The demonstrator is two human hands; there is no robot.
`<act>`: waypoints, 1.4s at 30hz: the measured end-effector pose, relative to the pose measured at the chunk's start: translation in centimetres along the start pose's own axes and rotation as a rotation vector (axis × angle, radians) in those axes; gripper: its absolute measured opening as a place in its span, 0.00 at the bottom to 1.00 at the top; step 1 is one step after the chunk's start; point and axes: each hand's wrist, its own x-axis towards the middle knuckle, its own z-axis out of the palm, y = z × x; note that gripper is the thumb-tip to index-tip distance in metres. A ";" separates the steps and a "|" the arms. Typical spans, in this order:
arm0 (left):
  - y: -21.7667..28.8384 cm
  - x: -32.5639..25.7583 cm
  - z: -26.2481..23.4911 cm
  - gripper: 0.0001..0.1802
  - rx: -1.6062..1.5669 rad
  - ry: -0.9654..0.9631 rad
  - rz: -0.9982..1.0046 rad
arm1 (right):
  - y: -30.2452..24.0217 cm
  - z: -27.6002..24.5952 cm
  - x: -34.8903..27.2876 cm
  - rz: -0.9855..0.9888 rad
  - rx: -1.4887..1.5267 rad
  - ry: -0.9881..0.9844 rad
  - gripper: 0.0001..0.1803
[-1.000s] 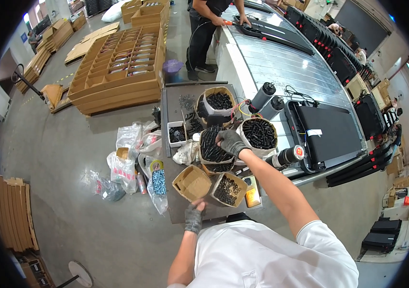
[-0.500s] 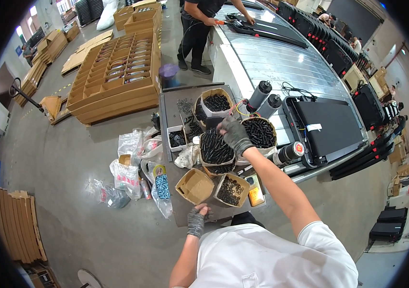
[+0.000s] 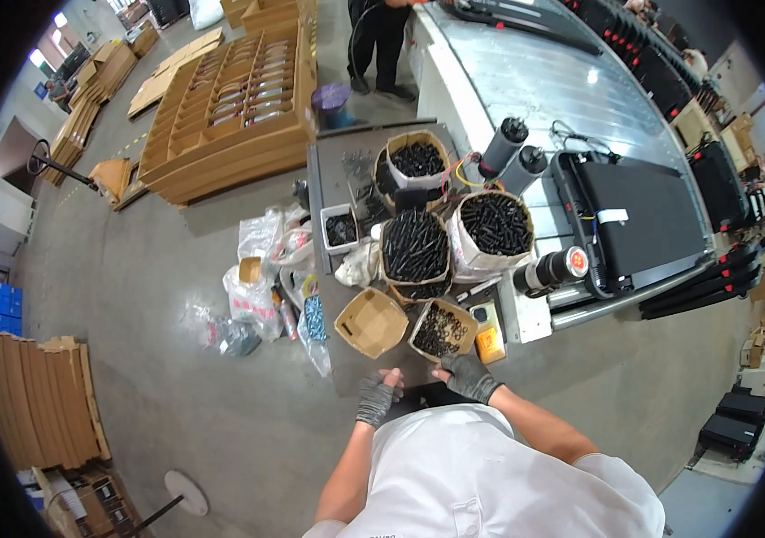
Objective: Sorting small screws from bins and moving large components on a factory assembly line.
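Note:
My left hand point(image 3: 380, 394), in a grey fingerless glove, is at the table's near edge, just below a nearly empty cardboard box point(image 3: 371, 325). Its fingers are curled together; whatever they hold is too small to make out. To its right, my right hand point(image 3: 466, 377), gloved alike, is closed at the near side of a cardboard box of small dark rings point(image 3: 442, 332). What sits in its fingers is hidden. Beyond these stand boxes of black bolts, one in the middle point(image 3: 415, 247), one at right point(image 3: 495, 222) and one farther back point(image 3: 417, 160).
A white tray point(image 3: 339, 228) of black parts stands at the table's left. A yellow-and-white case point(image 3: 487, 334) lies right of the rings. Grey motor cylinders point(image 3: 504, 146) and a black treadmill-like unit point(image 3: 638, 224) rest on the metal bench. Plastic bags point(image 3: 252, 296) lie on the floor.
My right hand has drawn back from the bolt boxes to the near edge, beside my left hand. The left hand stays closed near the same place. The view has shifted slightly.

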 end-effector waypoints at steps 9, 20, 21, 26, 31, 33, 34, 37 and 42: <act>-6.3 -6.2 -12.8 0.16 0.035 0.367 -0.076 | -1.8 6.2 -0.1 0.075 0.371 -0.137 0.11; -8.8 -0.2 -36.6 0.15 0.520 0.209 -0.345 | -15.1 12.5 7.1 0.113 0.509 -0.057 0.09; -9.1 2.3 -39.5 0.15 0.608 0.162 -0.299 | -16.1 14.2 7.8 0.128 0.519 -0.008 0.08; -8.5 16.7 -51.2 0.22 1.189 0.006 -0.376 | -22.0 24.9 10.1 0.534 0.532 0.053 0.09; -11.4 33.0 -60.1 0.37 1.313 -0.099 -0.177 | -26.9 32.8 9.5 0.731 0.607 -0.041 0.06; -11.3 40.4 -60.2 0.43 1.283 -0.113 -0.042 | -29.1 34.1 11.4 0.862 0.714 0.086 0.08; -10.3 44.3 -58.4 0.45 1.257 -0.100 -0.052 | -28.2 36.4 10.0 0.895 0.661 0.121 0.07; -5.2 52.3 -57.6 0.53 1.316 -0.002 -0.070 | -29.0 39.8 13.0 1.060 0.718 0.130 0.09; -9.0 57.5 -58.6 0.47 1.464 -0.208 -0.165 | -28.0 45.8 11.9 1.018 0.672 0.159 0.08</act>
